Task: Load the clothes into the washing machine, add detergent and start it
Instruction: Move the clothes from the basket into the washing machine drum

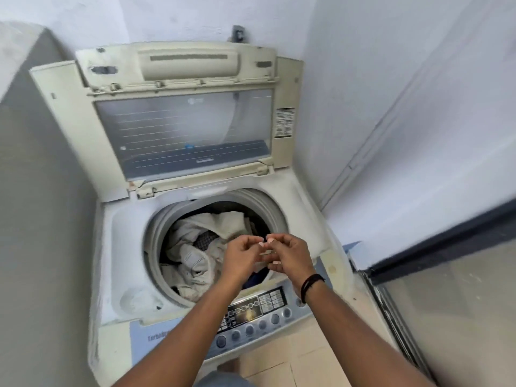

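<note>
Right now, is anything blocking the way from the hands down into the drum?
Nothing visible does. The lid is raised at the back, the left hand and right hand hover over the open drum, and only the clothes lie beneath.

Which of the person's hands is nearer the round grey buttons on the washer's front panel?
Right. The right hand hovers above the round grey buttons; the left hand hovers further left, over the drum.

White painted walls point(391, 65), beige tiled floor point(315, 356), dark-framed glass door point(446, 303)
</note>
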A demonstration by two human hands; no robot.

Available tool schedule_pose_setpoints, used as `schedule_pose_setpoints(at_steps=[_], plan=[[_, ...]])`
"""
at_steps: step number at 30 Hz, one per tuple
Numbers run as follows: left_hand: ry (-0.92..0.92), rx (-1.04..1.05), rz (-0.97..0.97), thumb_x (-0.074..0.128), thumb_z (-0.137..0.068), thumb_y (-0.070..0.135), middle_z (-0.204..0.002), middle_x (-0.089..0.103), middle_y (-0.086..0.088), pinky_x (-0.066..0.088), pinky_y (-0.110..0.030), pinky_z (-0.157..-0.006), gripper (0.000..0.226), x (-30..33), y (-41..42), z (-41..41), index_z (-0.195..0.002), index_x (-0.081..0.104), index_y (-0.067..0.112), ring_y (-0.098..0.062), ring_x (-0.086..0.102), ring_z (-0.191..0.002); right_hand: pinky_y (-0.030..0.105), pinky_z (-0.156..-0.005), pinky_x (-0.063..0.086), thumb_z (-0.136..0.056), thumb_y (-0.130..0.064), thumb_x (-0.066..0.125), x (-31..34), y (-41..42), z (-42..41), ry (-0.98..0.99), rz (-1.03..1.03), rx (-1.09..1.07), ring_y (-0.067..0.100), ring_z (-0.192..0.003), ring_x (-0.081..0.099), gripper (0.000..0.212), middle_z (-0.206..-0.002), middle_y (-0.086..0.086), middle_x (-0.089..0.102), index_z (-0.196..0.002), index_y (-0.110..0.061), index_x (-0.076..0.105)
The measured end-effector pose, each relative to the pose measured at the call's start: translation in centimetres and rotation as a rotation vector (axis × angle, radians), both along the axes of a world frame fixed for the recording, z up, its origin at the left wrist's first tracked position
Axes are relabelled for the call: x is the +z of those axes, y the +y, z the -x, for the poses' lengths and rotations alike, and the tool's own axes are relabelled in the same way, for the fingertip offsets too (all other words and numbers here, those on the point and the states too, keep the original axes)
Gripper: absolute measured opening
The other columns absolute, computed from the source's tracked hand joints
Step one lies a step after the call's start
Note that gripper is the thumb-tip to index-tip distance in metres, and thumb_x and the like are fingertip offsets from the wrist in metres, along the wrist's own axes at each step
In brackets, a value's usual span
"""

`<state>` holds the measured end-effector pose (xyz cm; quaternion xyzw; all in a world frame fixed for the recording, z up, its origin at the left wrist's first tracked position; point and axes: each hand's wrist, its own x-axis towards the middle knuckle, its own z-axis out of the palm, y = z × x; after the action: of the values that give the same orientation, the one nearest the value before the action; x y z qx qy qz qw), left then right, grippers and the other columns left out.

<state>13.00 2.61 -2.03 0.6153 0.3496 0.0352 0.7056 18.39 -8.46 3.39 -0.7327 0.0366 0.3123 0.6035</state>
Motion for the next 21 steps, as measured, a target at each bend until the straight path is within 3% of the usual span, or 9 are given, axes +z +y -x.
schedule_pose_setpoints(at_steps=[1, 3, 6, 9, 17, 21], plan=[[-0.011, -0.005, 0.062, 0.065, -0.091, 0.014, -0.082, 0.076, -0.011, 0.057, -0.037, -0.058, 0.007, 0.6, -1.2, -0.4, -0.091, 0.072, 0.013, -0.029, 0.074, -0.075, 0.027, -0.056, 0.057, -0.095, -0.01, 0.062, 0.4, -1.1, 0.1, -0.004, -0.012, -0.029, 0.023, -0.073, 0.073, 0.012, -0.097, 0.017, 0.075, -0.104, -0.006, 0.069], [-0.011, -0.078, 0.129, 0.063, -0.093, 0.016, -0.077, 0.073, -0.012, 0.051, -0.028, -0.051, 0.008, 2.1, -4.3, -1.1, -0.089, 0.069, 0.012, -0.026, 0.07, -0.067, 0.034, -0.063, 0.061, -0.095, -0.008, 0.063, 1.2, -4.0, 0.2, -0.016, -0.025, -0.119, 0.03, -0.076, 0.072, 0.013, -0.098, 0.021, 0.074, -0.105, -0.002, 0.068], [-0.011, -0.221, 0.133, 0.062, -0.096, 0.021, -0.085, 0.076, -0.015, 0.047, -0.023, -0.047, 0.015, 3.5, -9.1, -1.5, -0.093, 0.07, 0.009, -0.032, 0.073, -0.071, 0.042, -0.073, 0.062, -0.094, -0.008, 0.063, 2.4, -9.4, 0.7, -0.028, -0.06, -0.261, 0.03, -0.079, 0.073, 0.013, -0.1, 0.021, 0.074, -0.106, -0.002, 0.067], [-0.022, -0.356, 0.089, 0.06, -0.098, 0.021, -0.087, 0.075, -0.015, 0.048, -0.025, -0.052, 0.018, 5.0, -15.0, -1.5, -0.097, 0.068, 0.005, -0.024, 0.067, -0.066, 0.034, -0.068, 0.058, -0.095, -0.015, 0.063, 3.8, -16.9, 2.7, -0.09, -0.049, -0.391, 0.022, -0.076, 0.074, 0.012, -0.096, 0.01, 0.077, -0.104, -0.011, 0.068], [-0.042, -0.813, -0.03, 0.066, -0.094, 0.024, -0.088, 0.075, -0.008, 0.048, -0.028, -0.06, 0.014, 7.2, -33.5, 4.1, -0.096, 0.069, 0.011, -0.015, 0.067, -0.067, 0.029, -0.064, 0.05, -0.097, -0.014, 0.057, 5.4, -37.3, 14.0, -0.14, -0.13, -0.87, 0.018, -0.065, 0.067, 0.011, -0.086, 0.005, 0.074, -0.092, -0.017, 0.067], [-0.06, -0.989, -0.064, 0.067, -0.092, 0.021, -0.09, 0.077, -0.009, 0.048, -0.029, -0.061, 0.005, 7.0, -41.9, 8.3, -0.093, 0.069, 0.016, -0.015, 0.069, -0.068, 0.024, -0.055, 0.047, -0.098, -0.014, 0.057, 3.7, -45.4, 21.0, -0.12, -0.145, -1.094, 0.016, -0.059, 0.065, 0.012, -0.085, 0.007, 0.072, -0.091, -0.015, 0.067]])
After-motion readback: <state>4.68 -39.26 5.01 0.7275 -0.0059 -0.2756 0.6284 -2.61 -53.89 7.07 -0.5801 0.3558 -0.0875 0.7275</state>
